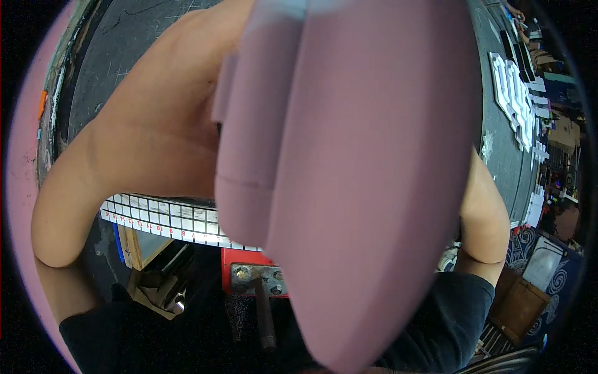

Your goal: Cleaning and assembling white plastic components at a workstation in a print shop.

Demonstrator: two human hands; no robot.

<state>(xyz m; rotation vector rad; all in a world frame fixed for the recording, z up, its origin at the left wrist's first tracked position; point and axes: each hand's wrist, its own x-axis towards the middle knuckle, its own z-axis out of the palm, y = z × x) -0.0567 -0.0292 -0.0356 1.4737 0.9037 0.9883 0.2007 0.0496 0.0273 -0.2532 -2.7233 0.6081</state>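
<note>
A large, smooth mauve object (374, 156) fills the middle of the head view very close up. It tapers to a rounded point at the bottom, and a stepped ridge runs along its left side; I cannot make out its kind. My left arm (149, 112) bends up from the lower left and goes behind its upper left side. On the right, part of my right arm (486, 218) shows beside its edge. Both hands are hidden, so what they hold or touch does not show.
A white gridded ruler strip (162, 218) crosses below my left arm. Under it sits a red part with a bolted metal plate (240, 280) and a dark rod (265, 318). A dark worktop (99, 68) lies behind; white shaped pieces (514, 96) stand at the right.
</note>
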